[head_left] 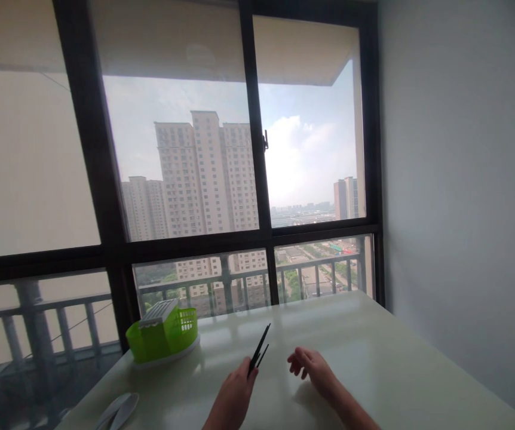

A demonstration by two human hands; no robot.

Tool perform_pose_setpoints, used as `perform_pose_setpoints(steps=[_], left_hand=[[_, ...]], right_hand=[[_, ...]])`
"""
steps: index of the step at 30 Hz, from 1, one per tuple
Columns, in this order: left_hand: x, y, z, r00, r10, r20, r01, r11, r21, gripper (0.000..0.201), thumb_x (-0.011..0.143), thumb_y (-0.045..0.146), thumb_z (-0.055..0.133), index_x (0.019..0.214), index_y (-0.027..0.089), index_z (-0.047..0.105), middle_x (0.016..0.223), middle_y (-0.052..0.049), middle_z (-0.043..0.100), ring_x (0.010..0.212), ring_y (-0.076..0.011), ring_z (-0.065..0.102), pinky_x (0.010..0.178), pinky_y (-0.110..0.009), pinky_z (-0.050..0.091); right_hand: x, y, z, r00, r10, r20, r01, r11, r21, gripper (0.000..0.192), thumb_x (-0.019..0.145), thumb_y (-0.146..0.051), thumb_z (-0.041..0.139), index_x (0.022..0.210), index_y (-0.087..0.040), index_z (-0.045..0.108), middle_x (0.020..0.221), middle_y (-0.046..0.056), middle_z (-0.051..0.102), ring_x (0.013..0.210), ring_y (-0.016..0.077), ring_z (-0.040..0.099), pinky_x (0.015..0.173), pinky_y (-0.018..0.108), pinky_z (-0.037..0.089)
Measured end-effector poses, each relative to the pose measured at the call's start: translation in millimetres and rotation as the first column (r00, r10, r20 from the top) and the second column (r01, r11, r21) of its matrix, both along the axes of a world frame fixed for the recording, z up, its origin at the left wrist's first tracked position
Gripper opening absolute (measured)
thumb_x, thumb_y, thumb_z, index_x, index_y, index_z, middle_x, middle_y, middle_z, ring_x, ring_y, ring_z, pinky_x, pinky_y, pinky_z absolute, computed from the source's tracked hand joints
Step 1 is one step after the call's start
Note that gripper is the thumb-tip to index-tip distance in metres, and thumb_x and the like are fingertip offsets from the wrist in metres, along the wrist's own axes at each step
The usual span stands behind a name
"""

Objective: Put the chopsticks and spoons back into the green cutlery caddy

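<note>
Chopsticks (258, 351) pinched in left hand (233, 397) fingers.

Hands: two. Left hand (233, 397) at 6 o'clock; right hand (313, 367) just beside it toward 5 o'clock.

Black chopsticks (258, 349): two, a pair, pinched in the left hand, tips pointing toward 1 o'clock.

Green slotted cutlery basket (168, 331): one, at 9 o'clock on the surface (374, 358), standing on one pale drip tray.

White spoons (118, 411): two, lying together at 8 o'clock, near the surface edge.

Surface: one, pale and glossy.

Window panes: five in view, three upper and two lower.
</note>
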State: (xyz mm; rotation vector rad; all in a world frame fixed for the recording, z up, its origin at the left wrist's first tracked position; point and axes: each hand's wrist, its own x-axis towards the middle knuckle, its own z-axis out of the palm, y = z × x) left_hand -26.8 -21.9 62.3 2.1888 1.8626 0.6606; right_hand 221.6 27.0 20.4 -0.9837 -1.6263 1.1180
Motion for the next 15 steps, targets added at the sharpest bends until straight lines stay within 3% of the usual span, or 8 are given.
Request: perform_pose_setpoints(steps=[3,5,7,10,12,15], left_hand=[[37.5,-10.3,10.6,0.944,-0.155,0.29,0.107,0.979,0.175,0.034,0.105,0.039,0.038,0.116,0.023,0.065,0.108,-0.008,0.078,0.1,-0.0222,0.074,0.084,-0.028,0.053],[60.3,-18.0,14.2,0.867,-0.282,0.411,0.161,0.939,0.304,0.037,0.103,0.043,0.041,0.111,0.021,0.07,0.104,-0.01,0.079,0.093,-0.0231,0.075,0.08,-0.029,0.056],[76.2,-23.2,15.3,0.79,-0.339,0.51,0.123,0.903,0.411,0.04,0.101,0.044,0.044,0.104,0.017,0.074,0.097,-0.013,0.08,0.083,-0.024,0.076,0.073,-0.03,0.059],[86.8,-24.5,12.9,0.696,-0.357,0.623,0.015,0.874,0.485,0.045,0.1,0.047,0.046,0.096,0.014,0.077,0.088,-0.013,0.08,0.072,-0.0235,0.075,0.066,-0.03,0.061],[89.6,-22.6,6.6,0.663,-0.361,0.656,0.004,0.878,0.479,0.047,0.098,0.049,0.049,0.096,0.013,0.078,0.086,-0.013,0.08,0.071,-0.024,0.074,0.066,-0.032,0.062],[93.7,-18.2,-13.6,0.622,-0.326,0.712,-0.03,0.899,0.438,0.05,0.095,0.055,0.053,0.107,0.012,0.076,0.091,-0.014,0.08,0.081,-0.0274,0.076,0.071,-0.034,0.064]], right_hand=[[-27.5,-25.4,33.1,0.933,0.27,-0.238,-0.279,0.96,-0.004,0.074,0.092,-0.077,0.049,0.136,-0.021,0.064,0.128,0.014,0.069,0.12,0.0269,0.063,0.098,0.039,0.049],[-45.2,-44.0,61.3,0.893,0.322,-0.316,-0.313,0.946,0.081,0.066,0.091,-0.069,0.061,0.141,-0.026,0.062,0.136,0.011,0.066,0.13,0.0277,0.057,0.108,0.042,0.043],[-57.3,-60.1,90.1,0.933,0.245,-0.263,-0.198,0.961,0.193,0.05,0.093,-0.064,0.063,0.118,-0.023,0.076,0.133,0.01,0.068,0.126,0.0276,0.06,0.109,0.04,0.042],[-61.9,-75.1,122.6,0.974,0.194,-0.115,-0.163,0.958,0.236,0.046,0.097,-0.059,0.058,0.094,-0.02,0.08,0.109,0.008,0.076,0.105,0.0245,0.069,0.097,0.035,0.049],[-59.5,-78.6,130.9,0.981,0.194,-0.03,-0.184,0.962,0.202,0.044,0.097,-0.058,0.059,0.096,-0.02,0.081,0.098,0.006,0.078,0.095,0.0225,0.07,0.09,0.033,0.051],[-57.9,-77.0,120.8,0.99,0.131,0.059,-0.14,0.974,0.18,0.044,0.096,-0.058,0.058,0.099,-0.02,0.081,0.093,0.004,0.077,0.089,0.021,0.07,0.086,0.031,0.05]])
